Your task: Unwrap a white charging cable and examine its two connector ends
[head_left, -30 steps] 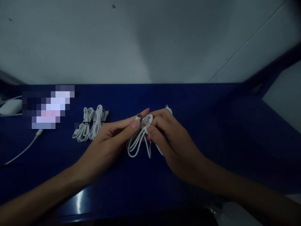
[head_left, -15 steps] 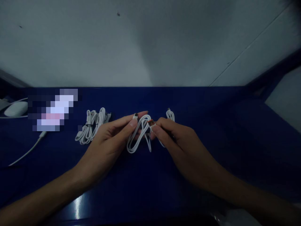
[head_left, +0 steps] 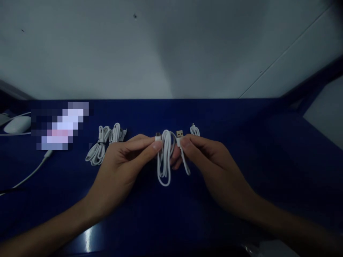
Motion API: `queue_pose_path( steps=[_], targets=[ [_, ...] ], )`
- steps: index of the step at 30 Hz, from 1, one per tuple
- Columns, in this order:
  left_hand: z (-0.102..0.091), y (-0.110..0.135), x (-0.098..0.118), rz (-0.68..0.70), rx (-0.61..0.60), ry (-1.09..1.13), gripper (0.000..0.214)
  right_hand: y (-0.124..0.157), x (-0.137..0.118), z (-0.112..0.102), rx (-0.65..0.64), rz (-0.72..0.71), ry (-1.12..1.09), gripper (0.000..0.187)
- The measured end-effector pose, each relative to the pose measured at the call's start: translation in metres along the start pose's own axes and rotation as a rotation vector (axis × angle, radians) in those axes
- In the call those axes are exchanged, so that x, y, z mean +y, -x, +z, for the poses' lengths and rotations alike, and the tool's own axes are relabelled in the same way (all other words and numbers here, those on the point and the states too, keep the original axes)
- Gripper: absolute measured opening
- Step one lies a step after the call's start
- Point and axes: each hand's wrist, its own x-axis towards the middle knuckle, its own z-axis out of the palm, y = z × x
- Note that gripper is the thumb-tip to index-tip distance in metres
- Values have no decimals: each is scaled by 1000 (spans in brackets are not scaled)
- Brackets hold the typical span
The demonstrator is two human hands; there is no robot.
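Observation:
A coiled white USB cable [head_left: 166, 157] hangs between my two hands above the blue table. My left hand [head_left: 134, 153] is closed, pinching the small metal-tipped plug at one end and the coil beside it. Thumb and forefinger of my right hand [head_left: 203, 153] grip the wide USB plug [head_left: 179, 134], its metal end pointing up and away. A short length of the cable loops below the right thumb. Behind my left hand lie coiled white cables [head_left: 98, 150], bound with a dark tie. Another white cable [head_left: 195, 129] is partly hidden behind my right hand.
On the left, a pixelated bright phone-like object [head_left: 64, 126] has a white cord [head_left: 40, 166] running from its lower end. A white rounded object [head_left: 18, 125] lies at the far left. The grey wall [head_left: 107, 53] rises behind the blue table [head_left: 160, 221].
Both plugs have turned to point upward. The coil has swung more upright and slightly right, with its loops hanging lower. My left hand has shifted a little right.

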Motion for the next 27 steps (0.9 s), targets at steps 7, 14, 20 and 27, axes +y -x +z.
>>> queue_pose_path(
  steps=[7,14,20,27],
  targets=[
    [4,-1,1,-51,181,98,16,5,2,1,50,46,111,45],
    [7,-7,1,-57,94,238,8,5,-1,3,-15,73,21,44],
    [8,-6,1,-44,98,209,13,2,-1,6,-146,63,-96,39],
    [9,-3,4,-88,28,239,6,10,6,12,-30,124,-6,38]
  ],
)
